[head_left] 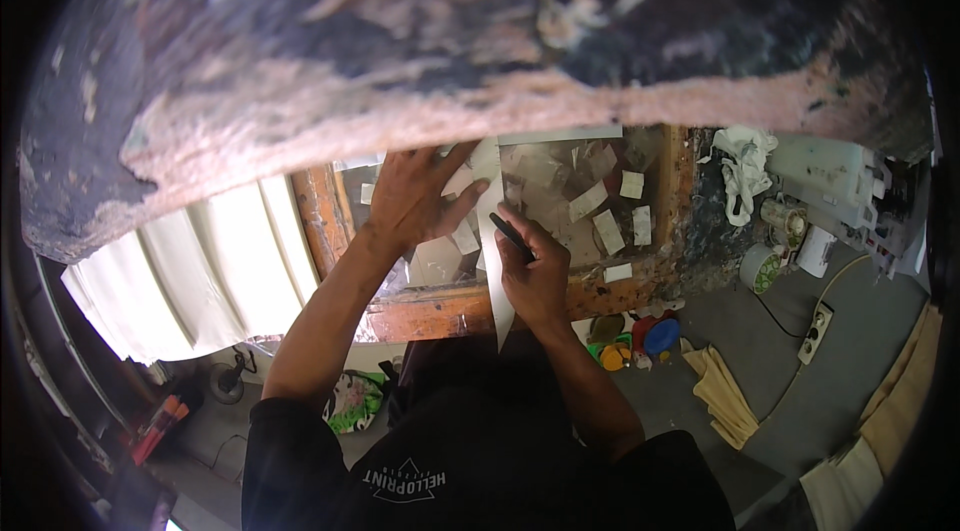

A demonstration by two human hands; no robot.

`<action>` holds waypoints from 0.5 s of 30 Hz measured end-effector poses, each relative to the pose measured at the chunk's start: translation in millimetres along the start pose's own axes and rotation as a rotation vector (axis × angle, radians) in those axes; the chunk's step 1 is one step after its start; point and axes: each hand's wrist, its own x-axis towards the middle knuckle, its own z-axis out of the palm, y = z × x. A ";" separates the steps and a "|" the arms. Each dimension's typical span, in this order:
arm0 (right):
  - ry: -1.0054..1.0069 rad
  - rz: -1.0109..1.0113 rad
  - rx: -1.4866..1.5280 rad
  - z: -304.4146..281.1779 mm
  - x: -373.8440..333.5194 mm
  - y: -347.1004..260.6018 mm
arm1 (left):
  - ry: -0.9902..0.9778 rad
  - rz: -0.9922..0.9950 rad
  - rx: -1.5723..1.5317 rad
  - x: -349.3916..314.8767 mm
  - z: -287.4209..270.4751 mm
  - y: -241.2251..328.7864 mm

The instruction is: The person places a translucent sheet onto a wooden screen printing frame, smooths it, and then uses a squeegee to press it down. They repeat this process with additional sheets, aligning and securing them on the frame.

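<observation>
My left hand (415,193) lies flat with its fingers spread. Its thumb rests by the edge of a long pale strip (493,271), straight-edged like a ruler, which runs toward me and tapers to a point over the near edge of the wooden frame (440,316). A slim black pen-like tool (512,237) is gripped in my right hand (537,276), just right of the strip; whether it is a pen or a cutter cannot be made out. Beneath both hands is a glossy, see-through panel (545,176) inside the frame. Some left fingertips are hidden by the dark surface above.
Several pale paper or tape pieces (608,231) dot the panel. A worn, paint-stained beam (400,61) fills the upper view. White folded cloth (190,271) hangs at left. On the right are a crumpled white bag (742,171), a tape roll (762,269) and a power strip (816,333).
</observation>
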 end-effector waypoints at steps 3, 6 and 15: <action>0.009 -0.028 -0.009 -1.1 0.5 -0.9 | -0.026 -0.013 -0.035 0.1 1.1 -1.3; 0.051 -0.120 -0.049 -6.3 5.3 -8.9 | -0.018 -0.010 -0.093 0.4 -3.1 0.8; 0.020 -0.165 -0.304 5.8 116.5 -44.1 | -0.017 -0.010 -0.128 -4.5 -7.5 -2.6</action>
